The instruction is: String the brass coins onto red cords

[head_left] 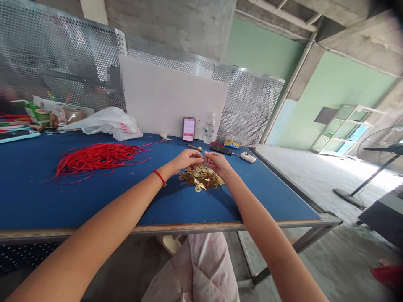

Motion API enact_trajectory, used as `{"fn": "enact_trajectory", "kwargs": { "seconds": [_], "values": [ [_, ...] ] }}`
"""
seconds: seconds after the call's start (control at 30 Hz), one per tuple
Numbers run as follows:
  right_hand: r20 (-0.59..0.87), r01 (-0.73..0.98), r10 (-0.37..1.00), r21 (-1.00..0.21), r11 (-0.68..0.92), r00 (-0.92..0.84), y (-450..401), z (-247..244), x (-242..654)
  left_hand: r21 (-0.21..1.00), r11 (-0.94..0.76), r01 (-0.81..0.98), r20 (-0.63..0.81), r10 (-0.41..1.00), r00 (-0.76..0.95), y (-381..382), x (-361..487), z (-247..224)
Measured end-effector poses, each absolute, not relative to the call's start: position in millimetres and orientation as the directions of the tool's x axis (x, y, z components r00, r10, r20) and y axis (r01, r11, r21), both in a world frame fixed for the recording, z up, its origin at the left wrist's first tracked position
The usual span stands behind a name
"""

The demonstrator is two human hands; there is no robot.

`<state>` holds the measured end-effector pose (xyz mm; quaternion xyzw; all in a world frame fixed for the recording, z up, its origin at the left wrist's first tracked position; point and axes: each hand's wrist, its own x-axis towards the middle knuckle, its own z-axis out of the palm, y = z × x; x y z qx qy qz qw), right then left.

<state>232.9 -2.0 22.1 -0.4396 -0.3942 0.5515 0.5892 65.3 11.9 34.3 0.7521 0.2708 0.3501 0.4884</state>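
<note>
Far L on blue tabletop (28, 188): teal-edged device (19, 135), partly out of frame, w/ green packet (37, 112) just behind. Red cord bundle (94, 159) lies loose in front of white plastic bag (110, 121), a few ends trailing R. White board (173, 92) stands along back edge, perforated metal sheet (252, 100) behind it.

L hand (187, 159), red bracelet (160, 178) on wrist: fingertips pinched on red strand, over back of coin pile. Phone (188, 129) upright vs board, screen lit.

Coin pile (191, 179): brass-colored, holed, ctr of table btwn forearms, one coin (197, 189) at front edge. Red strand (208, 184) hangs from fingertips down over pile. R hand (218, 162): thumb + fingers also pinched on strand, next to L fingertips. Coin in either pinch? Too small, can't tell.

Clear bottle (209, 128) upright behind hands. Further R: black device (221, 149), yellow packet (232, 144), white fob-like item (248, 157) nr R edge. Floor, far R: white shelf rack (343, 130), then fan (355, 184).
</note>
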Motion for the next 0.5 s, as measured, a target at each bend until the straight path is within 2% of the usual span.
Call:
{"fn": "enact_trajectory", "kwargs": {
  "seconds": [0.5],
  "values": [
    [-0.008, -0.25, 0.999, -0.968, 0.003, 0.043, -3.9, 21.8, 231.0, 0.915, -0.398, 0.067, 0.278, 0.741, 0.61, 12.4, 65.3, 34.3]
  ]
}}
